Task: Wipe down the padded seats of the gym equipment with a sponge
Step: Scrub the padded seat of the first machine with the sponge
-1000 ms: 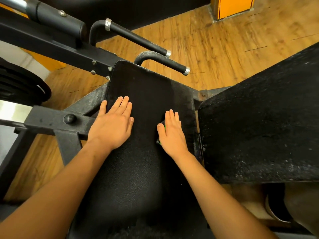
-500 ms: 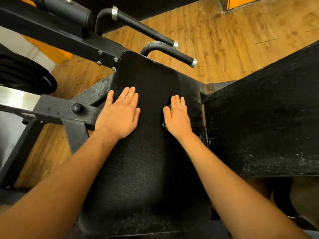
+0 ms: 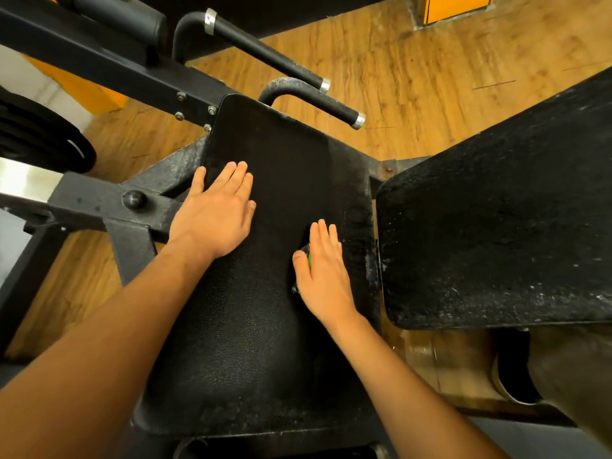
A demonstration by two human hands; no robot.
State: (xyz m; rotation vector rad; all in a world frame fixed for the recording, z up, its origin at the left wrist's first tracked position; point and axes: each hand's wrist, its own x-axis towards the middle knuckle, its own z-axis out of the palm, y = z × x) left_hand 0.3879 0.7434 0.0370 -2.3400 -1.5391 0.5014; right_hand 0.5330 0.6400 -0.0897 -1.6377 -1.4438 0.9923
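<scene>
A black padded seat [image 3: 284, 167] of a gym machine fills the middle of the view. My left hand [image 3: 215, 213] lies flat on its left side, fingers together, holding nothing. My right hand [image 3: 324, 273] presses flat on the seat's right part over a sponge [image 3: 308, 256]; only a thin green and dark sliver of it shows beside the thumb. A second black pad [image 3: 503, 226], dusty with white specks, lies to the right of the seat.
Two black handles [image 3: 318, 101] with metal end caps stick out beyond the seat's far edge. A black steel frame [image 3: 109, 203] and weight plates [image 3: 43, 137] are at left. Wooden floor [image 3: 414, 71] surrounds the machine. A shoe [image 3: 510, 372] shows at lower right.
My right hand with the sponge slid away along the seat and has now come back toward me. My left hand stays flat on the left side.
</scene>
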